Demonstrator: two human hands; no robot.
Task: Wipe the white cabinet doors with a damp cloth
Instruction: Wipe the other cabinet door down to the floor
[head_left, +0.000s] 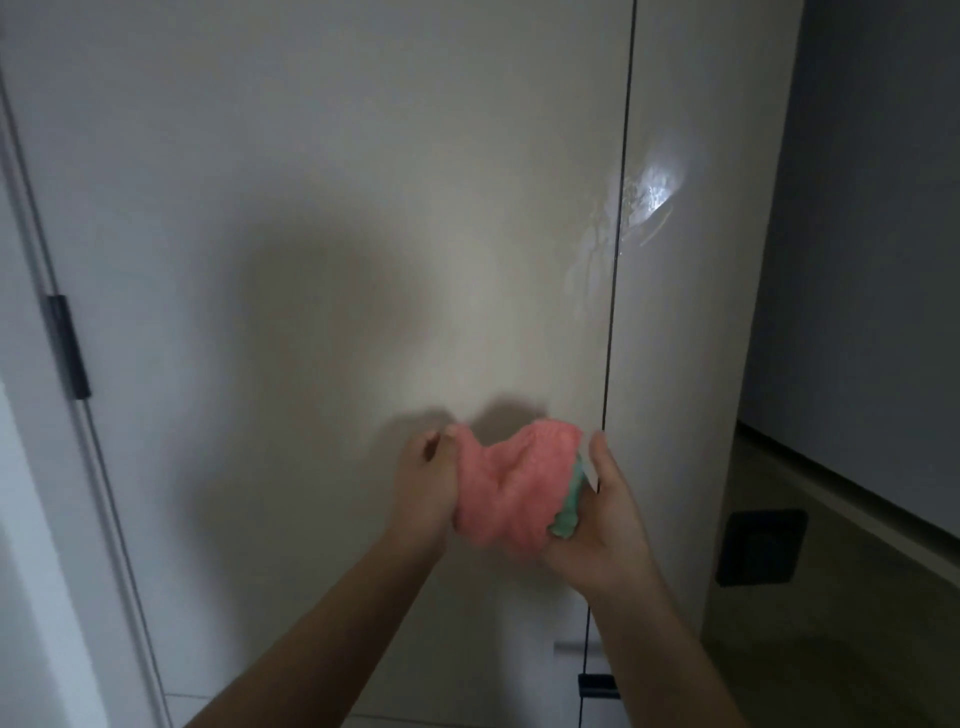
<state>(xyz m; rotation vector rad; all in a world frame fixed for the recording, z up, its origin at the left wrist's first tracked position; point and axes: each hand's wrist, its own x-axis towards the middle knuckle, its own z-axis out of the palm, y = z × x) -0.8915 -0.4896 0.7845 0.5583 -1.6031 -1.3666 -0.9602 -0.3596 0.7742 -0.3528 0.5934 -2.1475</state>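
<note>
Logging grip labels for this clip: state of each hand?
Left hand: fingers gripping the pink cloth.
Right hand: fingers holding the same cloth's other end.

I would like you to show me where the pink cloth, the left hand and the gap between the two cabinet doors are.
pink cloth (501, 491): head view, middle of the bunched fabric.
left hand (423, 486): head view, back of the hand.
gap between the two cabinet doors (618, 249): head view, dark vertical line.

We find no text, label, brand, number or sign that we can read anywhere in this view; the surfaces we see carry no lettering we can make out.
</note>
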